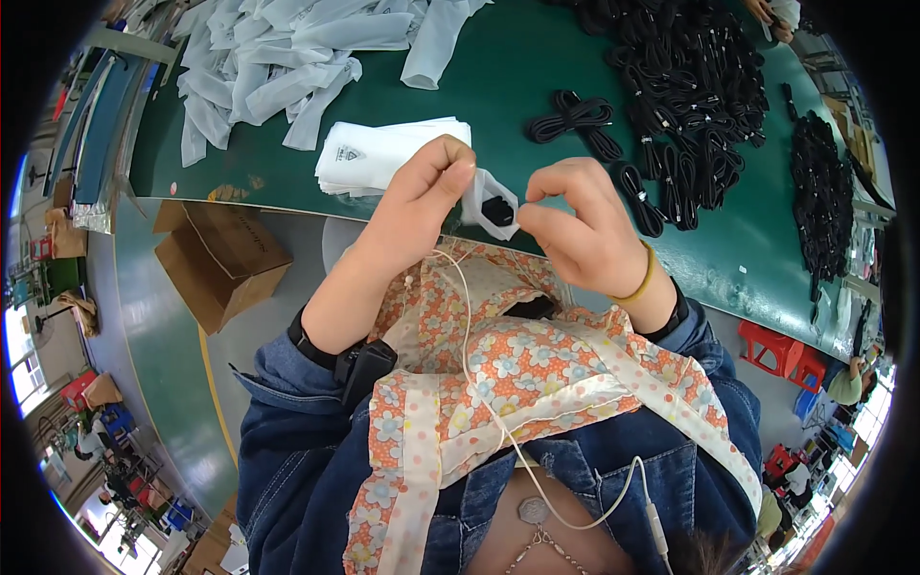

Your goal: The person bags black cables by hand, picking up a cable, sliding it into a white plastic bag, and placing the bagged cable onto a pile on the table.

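Between my hands, at the table's near edge, a small white plastic bag (474, 203) is held with its mouth spread open. A bundled black cable (496, 211) shows inside it, mostly hidden by the bag. My left hand (417, 192) is closed in a pinch on the bag's left side. Pinched fingers of my right hand (586, 222) grip the rim on the other side. Just beyond my left hand lies a stack of flat white bags (369, 153). Two loose bundles of black cable (570, 117) rest beyond my right hand.
A large heap of tied black cables (685, 105) covers the right of the green table (498, 86); another pile (822, 192) lies farther right. Filled white bags (287, 57) are heaped at the far left. Below the left edge stands an open cardboard box (225, 264). Another person's hand (771, 17) shows top right.
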Tool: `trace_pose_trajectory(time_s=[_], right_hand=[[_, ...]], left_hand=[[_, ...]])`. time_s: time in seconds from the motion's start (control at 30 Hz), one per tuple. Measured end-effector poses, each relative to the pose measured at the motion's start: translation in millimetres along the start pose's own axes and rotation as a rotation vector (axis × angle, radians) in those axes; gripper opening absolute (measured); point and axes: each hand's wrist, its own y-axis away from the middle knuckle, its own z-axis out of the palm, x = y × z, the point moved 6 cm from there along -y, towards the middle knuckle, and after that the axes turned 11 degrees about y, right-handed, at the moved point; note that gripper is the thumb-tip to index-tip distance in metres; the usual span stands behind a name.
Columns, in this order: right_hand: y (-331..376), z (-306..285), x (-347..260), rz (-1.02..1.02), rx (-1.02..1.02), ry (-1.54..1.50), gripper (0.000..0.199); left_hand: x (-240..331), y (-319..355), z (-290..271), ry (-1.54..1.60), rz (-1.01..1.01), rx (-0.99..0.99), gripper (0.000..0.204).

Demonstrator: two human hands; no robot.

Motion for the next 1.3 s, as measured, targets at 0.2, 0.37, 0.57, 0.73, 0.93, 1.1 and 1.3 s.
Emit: trace_pose_trajectory(time_s=[0.2,0.37,0.57,0.73,0.93,1.1,1.3], right_hand=[[4.0,-9.1,13.5,0.085,-0.089,-0.135,0.021],[35.7,7.4,82.2,0.414,-0.083,-0.09,0.023],[57.3,32.1,127.9,0.43,-0.049,0.526,0.036],[60.3,61.6,129.6,0.318,-0.224,0.82,0.038],[53.8,58.5,91.7,0.301,-0.286,0.574,0.039],[75.6,75.4,79.2,0.491,-0.35,0.362,0.037],[81.0,75.2,76.9,0.484,-0.315,0.302,0.039]], left_hand=[[15.3,7.1,19.1,-0.177,-0.115,-0.203,0.02],[53.0,-52.4,-41.6,-0.106,0.191,0.066,0.018],[97.3,-68.6,-113.3,-0.024,0.631,0.493,0.018],[-0.9,-35.7,-61.9,-0.944,0.547,0.116,0.011],[-29.5,-10.4,-56.6,-1.252,0.565,0.018,0.013],[-27.5,-20.9,-60.1,-1.22,0.582,0.016,0.011],[-22.8,-15.9,-65.1,-1.192,0.569,0.078,0.011]])
